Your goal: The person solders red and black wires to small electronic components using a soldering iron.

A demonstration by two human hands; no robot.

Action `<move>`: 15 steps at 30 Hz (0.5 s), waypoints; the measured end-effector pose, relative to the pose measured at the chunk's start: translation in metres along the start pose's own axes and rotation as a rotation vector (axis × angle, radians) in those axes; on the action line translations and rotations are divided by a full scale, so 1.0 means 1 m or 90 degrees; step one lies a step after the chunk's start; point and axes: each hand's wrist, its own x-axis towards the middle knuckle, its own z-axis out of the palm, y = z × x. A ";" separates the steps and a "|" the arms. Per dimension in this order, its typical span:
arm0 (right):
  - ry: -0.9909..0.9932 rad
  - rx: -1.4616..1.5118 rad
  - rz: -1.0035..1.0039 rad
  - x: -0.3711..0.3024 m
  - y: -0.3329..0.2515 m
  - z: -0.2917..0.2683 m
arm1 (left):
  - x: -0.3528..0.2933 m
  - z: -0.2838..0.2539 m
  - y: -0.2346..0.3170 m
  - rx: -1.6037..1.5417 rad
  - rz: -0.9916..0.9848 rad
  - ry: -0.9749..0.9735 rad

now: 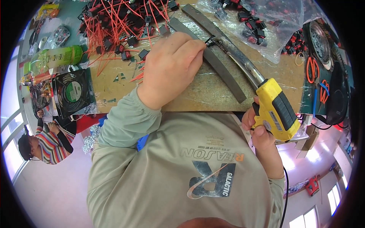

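Observation:
My right hand (260, 133) grips a yellow and black soldering gun (278, 110) at the table's front edge, its metal barrel pointing up and to the left. The tip meets a small black part (209, 41), probably a switch, beside the fingertips of my left hand (171, 66). My left fingers are pinched together there, and they partly hide the piece. Under that spot runs a dark metal bar (224, 78), with a second bar (203, 21) lying behind it. Red wires (137, 77) stick out beside my left wrist.
A heap of black switches with red wires (114, 26) covers the back left. Clear plastic bags (266, 38) with more switches lie back right. A fan (72, 92) and green bottle (62, 57) stand left; scissors (312, 70) and pliers (315, 100) lie right. Another person (49, 142) sits at far left.

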 end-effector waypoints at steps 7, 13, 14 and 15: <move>0.028 0.022 -0.019 0.002 -0.003 0.002 | 0.001 -0.001 0.001 0.003 0.004 -0.003; 0.034 0.040 -0.060 0.012 -0.008 -0.005 | -0.001 0.004 -0.002 -0.014 0.017 0.025; 0.033 0.041 -0.061 0.014 -0.010 -0.004 | -0.001 0.004 -0.002 -0.013 0.017 0.026; 0.042 0.045 -0.054 0.017 -0.013 -0.003 | -0.001 0.004 -0.002 -0.009 0.016 0.026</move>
